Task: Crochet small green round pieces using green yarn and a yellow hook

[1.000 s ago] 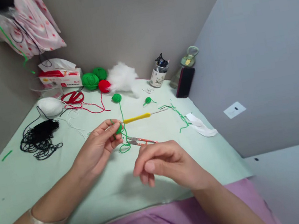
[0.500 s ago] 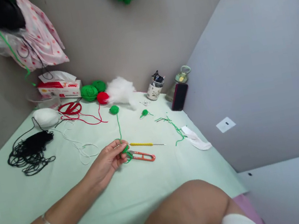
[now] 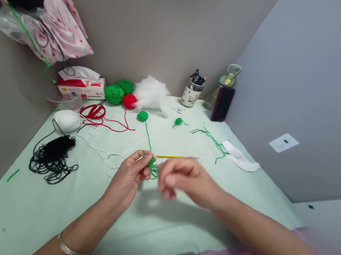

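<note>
Now our right hand (image 3: 183, 180) is back low beside the left, where a moment ago only the raised arm showed; it is blurred, fingers curled, and we cannot tell whether it grips anything. Our left hand (image 3: 130, 179) pinches the small green crochet piece (image 3: 152, 162) closed between fingertips, so both hands meet there. Just beyond lies the yellow crochet hook (image 3: 167, 157); green yarn (image 3: 148, 136) runs back to a small green ball (image 3: 142, 115).
</note>
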`<action>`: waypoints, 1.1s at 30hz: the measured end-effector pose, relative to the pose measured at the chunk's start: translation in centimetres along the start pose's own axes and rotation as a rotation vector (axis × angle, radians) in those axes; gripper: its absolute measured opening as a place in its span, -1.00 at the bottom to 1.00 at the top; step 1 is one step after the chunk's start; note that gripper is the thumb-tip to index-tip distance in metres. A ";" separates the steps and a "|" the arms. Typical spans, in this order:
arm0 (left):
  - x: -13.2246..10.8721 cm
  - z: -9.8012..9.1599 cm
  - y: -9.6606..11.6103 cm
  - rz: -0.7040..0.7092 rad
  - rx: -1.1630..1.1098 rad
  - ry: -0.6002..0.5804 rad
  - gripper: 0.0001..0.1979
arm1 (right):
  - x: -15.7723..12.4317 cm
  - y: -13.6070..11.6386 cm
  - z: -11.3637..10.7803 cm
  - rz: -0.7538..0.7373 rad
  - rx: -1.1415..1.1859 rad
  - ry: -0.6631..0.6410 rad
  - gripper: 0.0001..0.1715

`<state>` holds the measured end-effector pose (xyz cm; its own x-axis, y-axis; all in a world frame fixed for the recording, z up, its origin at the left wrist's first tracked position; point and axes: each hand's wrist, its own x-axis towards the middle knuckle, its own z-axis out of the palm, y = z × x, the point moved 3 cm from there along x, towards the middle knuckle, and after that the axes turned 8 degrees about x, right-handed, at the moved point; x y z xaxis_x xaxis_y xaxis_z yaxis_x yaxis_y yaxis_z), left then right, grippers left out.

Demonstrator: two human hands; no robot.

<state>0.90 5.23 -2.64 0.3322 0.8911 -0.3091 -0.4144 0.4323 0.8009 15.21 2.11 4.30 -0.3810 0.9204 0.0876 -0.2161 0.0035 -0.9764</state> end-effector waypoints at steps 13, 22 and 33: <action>1.0 0.9 -0.8 -0.004 0.032 0.016 -0.66 | 0.8 6.4 -5.8 0.170 -0.083 0.195 -0.34; 0.4 1.3 -0.6 -0.025 0.053 -0.072 -0.65 | 0.7 5.6 -5.5 0.185 -0.010 0.075 -0.48; 2.8 0.0 -0.5 -0.181 0.029 -0.120 -0.71 | 1.9 6.8 -7.7 0.307 0.118 0.187 -0.61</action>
<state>2.03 7.52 -3.96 0.4985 0.7755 -0.3873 -0.3144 0.5782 0.7529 19.96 6.91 -3.75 -0.2754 0.9271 -0.2541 -0.2234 -0.3188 -0.9211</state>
